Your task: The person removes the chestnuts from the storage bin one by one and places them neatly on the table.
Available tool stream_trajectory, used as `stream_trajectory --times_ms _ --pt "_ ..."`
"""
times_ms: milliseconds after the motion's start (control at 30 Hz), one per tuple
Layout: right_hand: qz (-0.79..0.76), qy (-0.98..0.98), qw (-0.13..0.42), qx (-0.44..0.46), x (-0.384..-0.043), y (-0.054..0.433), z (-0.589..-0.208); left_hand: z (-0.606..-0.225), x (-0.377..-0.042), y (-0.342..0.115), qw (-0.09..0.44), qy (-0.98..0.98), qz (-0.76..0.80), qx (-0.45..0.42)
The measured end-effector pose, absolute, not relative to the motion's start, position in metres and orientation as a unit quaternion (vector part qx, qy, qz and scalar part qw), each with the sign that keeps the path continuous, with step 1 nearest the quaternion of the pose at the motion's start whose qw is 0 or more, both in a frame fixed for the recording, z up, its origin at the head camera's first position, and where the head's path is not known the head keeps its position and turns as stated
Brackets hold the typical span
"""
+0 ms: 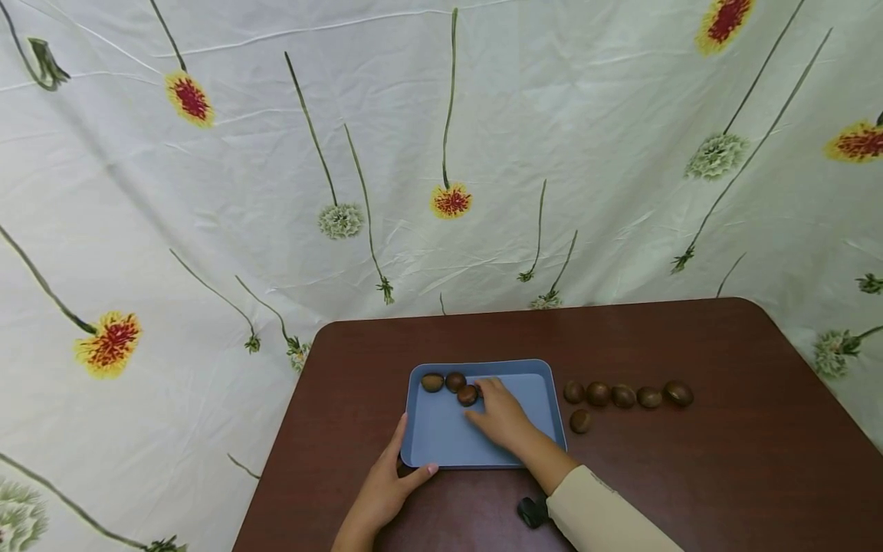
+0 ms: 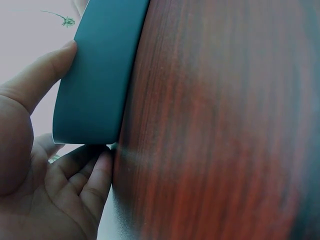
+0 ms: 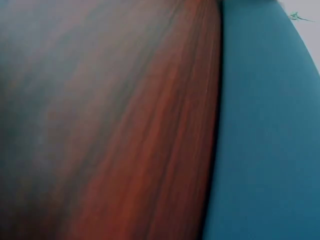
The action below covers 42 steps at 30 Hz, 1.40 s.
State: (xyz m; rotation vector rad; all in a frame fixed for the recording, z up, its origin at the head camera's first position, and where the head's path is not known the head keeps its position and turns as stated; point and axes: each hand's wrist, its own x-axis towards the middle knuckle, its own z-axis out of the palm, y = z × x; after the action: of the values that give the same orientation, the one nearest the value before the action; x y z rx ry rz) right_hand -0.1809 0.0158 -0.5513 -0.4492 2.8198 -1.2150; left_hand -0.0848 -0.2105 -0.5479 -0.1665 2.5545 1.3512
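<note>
A blue rectangular tray [image 1: 441, 445] lies on the table. My left hand [image 1: 383, 484] holds it by the near left corner; in the left wrist view the thumb [image 2: 60, 57] presses one wall and the other fingers bend at the corner. Inside, near the far left side, are brown chestnuts [image 1: 432, 382], two of them side by side and another chestnut [image 1: 467, 395] just in front. My right hand [image 1: 503, 418] reaches over the tray, its fingertips touching or very close to that nearer chestnut, thumb apart. Its fingertips are partly hidden, and the right wrist view misses the hand.
Right of the tray, several chestnuts [image 1: 623, 396] form a row, with a single chestnut [image 1: 580, 421] nearer me. The dark reddish wooden table [image 1: 724, 475] has rounded far corners. A flowered white cloth [image 1: 593, 138] hangs behind it. A small black device [image 1: 531, 512] sits at my right wrist.
</note>
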Motion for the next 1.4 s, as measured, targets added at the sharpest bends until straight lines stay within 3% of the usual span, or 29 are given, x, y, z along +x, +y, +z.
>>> stream_trajectory --times_ms 1400 --pt "-0.379 0.914 0.017 -0.146 -0.1909 0.017 -0.5458 -0.5476 -0.0841 -0.211 0.123 0.874 0.467 -0.052"
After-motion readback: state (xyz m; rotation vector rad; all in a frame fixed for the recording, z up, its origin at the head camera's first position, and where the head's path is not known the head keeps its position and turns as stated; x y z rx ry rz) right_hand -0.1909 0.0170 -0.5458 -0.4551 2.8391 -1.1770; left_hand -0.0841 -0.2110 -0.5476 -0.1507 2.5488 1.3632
